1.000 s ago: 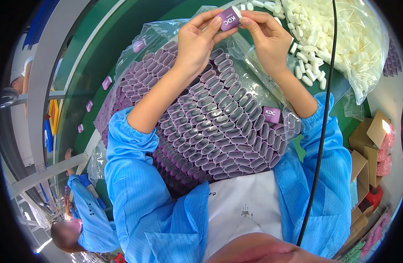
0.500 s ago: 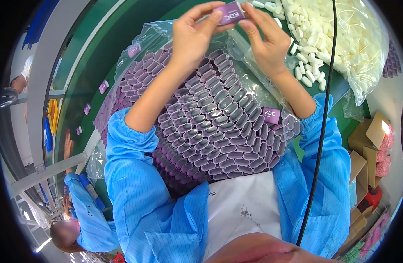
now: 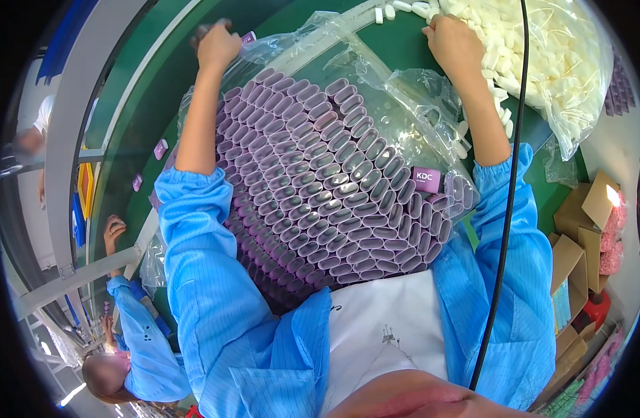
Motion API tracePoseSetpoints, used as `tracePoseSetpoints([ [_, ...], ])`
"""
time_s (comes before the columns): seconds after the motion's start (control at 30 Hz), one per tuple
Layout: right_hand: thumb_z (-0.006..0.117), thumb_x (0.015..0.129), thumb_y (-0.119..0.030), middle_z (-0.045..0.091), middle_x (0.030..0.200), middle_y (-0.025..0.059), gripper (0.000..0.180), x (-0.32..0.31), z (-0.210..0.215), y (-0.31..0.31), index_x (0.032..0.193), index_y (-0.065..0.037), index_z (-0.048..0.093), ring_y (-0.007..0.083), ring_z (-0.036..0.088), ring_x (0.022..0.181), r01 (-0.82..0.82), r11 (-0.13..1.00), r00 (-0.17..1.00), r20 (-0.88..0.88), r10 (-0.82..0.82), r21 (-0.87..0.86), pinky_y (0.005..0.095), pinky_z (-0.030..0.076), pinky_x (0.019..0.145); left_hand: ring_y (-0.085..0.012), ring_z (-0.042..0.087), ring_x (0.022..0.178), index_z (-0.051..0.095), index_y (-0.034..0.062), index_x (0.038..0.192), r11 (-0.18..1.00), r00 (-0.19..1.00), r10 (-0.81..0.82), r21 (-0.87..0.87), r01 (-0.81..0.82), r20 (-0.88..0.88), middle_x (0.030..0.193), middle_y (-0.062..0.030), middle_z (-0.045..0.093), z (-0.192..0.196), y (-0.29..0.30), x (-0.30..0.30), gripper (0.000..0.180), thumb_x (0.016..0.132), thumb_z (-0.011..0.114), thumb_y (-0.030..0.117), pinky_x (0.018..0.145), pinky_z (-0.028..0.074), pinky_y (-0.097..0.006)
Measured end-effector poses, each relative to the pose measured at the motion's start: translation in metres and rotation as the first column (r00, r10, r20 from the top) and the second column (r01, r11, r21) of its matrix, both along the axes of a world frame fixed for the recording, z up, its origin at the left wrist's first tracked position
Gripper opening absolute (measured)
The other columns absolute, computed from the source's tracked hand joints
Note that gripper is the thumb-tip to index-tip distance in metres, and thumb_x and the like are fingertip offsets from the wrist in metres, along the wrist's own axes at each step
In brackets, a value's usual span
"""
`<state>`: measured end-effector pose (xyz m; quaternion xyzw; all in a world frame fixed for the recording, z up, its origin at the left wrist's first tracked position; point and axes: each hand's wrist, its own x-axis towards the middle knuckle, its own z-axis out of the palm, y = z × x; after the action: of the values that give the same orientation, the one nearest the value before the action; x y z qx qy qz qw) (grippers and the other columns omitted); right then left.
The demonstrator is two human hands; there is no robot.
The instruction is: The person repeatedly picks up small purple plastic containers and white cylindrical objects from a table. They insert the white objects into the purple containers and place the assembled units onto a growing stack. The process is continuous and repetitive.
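My left hand [image 3: 219, 47] is at the far left over the green belt, its fingertips smeared by motion. Just right of it, a small purple case [image 3: 248, 37] lies near the plastic. At the far right, my right hand [image 3: 455, 43] has its fingers curled down at the edge of loose white oblong pieces [image 3: 484, 31]; whatever is in its fingertips is hidden. Between my forearms, many purple oval sleeves [image 3: 334, 171] stand packed together, open ends up, on clear plastic film [image 3: 403, 97]. A printed purple case [image 3: 426, 180] lies at their right side.
A clear bag [image 3: 571, 76] of white pieces stands at the right. More purple cases [image 3: 161, 148] ride on the green belt [image 3: 125, 132] at left. A black cable [image 3: 513, 209] hangs in front. Cardboard boxes [image 3: 574, 265] sit lower right; a co-worker in blue [image 3: 153, 362] is lower left.
My hands have parted from the purple case they held together. The left has swung to the far left, the right to the white pieces. Cases on the belt have shifted slightly nearer.
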<state>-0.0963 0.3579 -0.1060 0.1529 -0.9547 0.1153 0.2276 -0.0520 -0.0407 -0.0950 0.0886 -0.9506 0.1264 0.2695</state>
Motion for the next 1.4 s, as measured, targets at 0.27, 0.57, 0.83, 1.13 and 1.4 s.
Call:
tracePoseSetpoints([
  [0.27, 0.067, 0.077, -0.014, 0.067, 0.084, 0.0148, 0.012, -0.003, -0.005, -0.001, 0.082, -0.003, 0.065, 0.0331, 0.065, 0.077, -0.181, 0.963, 0.961, 0.170, 0.216, -0.200, 0.0411, 0.051, 0.069, -0.0197, 0.060, 0.069, 0.069, 0.0067, 0.098, 0.607, 0.637, -0.703, 0.733, 0.306, 0.316, 0.084, -0.0087, 0.068, 0.059, 0.156, 0.078, 0.028, 0.077, 0.073, 0.025, 0.066, 0.048, -0.032],
  [0.57, 0.072, 0.076, -0.016, 0.066, 0.083, 0.0145, 0.023, 0.001, -0.008, 0.000, 0.092, -0.002, 0.063, 0.0284, 0.064, 0.077, -0.098, 0.950, 0.933, 0.305, 0.191, -0.296, 0.0368, 0.050, 0.071, -0.0236, 0.066, 0.076, 0.070, 0.0076, 0.101, 0.520, 0.457, -0.812, 0.806, 0.283, 0.363, 0.087, -0.0129, 0.070, 0.059, 0.141, 0.058, 0.031, 0.074, 0.076, 0.021, 0.071, 0.051, -0.035],
  [0.83, 0.068, 0.080, -0.018, 0.067, 0.088, 0.0141, 0.022, 0.010, -0.002, -0.008, 0.098, -0.006, 0.066, 0.0287, 0.065, 0.085, -0.235, 0.892, 0.959, 0.056, 0.276, -0.386, 0.0381, 0.051, 0.075, -0.0160, 0.067, 0.076, 0.068, 0.0080, 0.106, 0.388, 0.737, -0.674, 0.872, 0.298, 0.049, 0.086, -0.0089, 0.070, 0.068, 0.146, 0.064, 0.031, 0.076, 0.073, 0.013, 0.072, 0.052, -0.029],
  [1.13, 0.063, 0.087, 0.001, 0.064, 0.102, 0.0086, 0.016, 0.040, 0.023, -0.028, 0.103, 0.003, 0.063, 0.0152, 0.061, 0.097, -0.458, 0.175, 0.621, -0.173, 0.764, -0.871, 0.0262, 0.049, 0.087, -0.0189, 0.065, 0.095, 0.059, -0.0046, 0.116, -0.303, 0.748, -0.570, 0.933, 0.193, -0.340, 0.108, -0.0119, 0.064, 0.027, 0.164, 0.055, 0.035, 0.084, 0.069, 0.007, 0.089, 0.052, -0.032],
  [1.4, 0.064, 0.084, 0.003, 0.062, 0.099, 0.0099, 0.012, 0.042, 0.023, -0.029, 0.096, 0.005, 0.066, 0.0170, 0.059, 0.097, -0.569, 0.233, 0.585, -0.189, 0.789, -0.789, 0.0280, 0.049, 0.086, -0.0153, 0.065, 0.092, 0.062, -0.0012, 0.114, 0.019, 0.727, -0.638, 0.939, 0.344, -0.254, 0.101, -0.0104, 0.067, 0.030, 0.168, 0.061, 0.033, 0.083, 0.069, 0.003, 0.083, 0.052, -0.027],
])
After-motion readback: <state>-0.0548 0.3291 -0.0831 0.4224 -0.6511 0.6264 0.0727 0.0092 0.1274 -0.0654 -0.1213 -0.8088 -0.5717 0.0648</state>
